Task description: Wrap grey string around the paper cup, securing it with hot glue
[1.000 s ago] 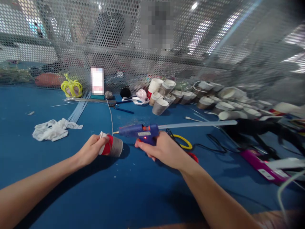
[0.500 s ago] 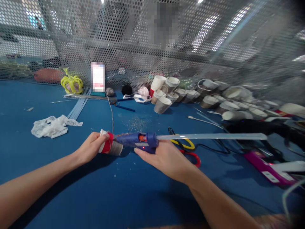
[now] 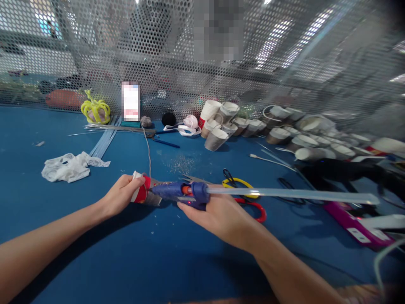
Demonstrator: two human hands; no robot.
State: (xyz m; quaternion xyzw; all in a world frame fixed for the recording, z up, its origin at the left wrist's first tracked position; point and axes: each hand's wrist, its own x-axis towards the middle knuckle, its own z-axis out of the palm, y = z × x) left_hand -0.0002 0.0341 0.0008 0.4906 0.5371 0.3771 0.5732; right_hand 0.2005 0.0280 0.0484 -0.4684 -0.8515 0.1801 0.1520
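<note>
Head view: left hand (image 3: 120,195) clamps red-and-grey cup (image 3: 145,192), which juts out to its right; right hand (image 3: 220,213) wraps round glue gun (image 3: 175,191), nozzle (image 3: 151,191) at cup, contact unclear.

Single view, worn on the head. The desk (image 3: 95,274) is looked down upon from its near side, with the camera faced forward. The left hand (image 3: 122,194) and right hand (image 3: 223,215) are framed at close range, below mid-height; both forearms (image 3: 57,236) are seen from behind. The perforated screen (image 3: 107,55), farther off, is taken in across the top.
</note>
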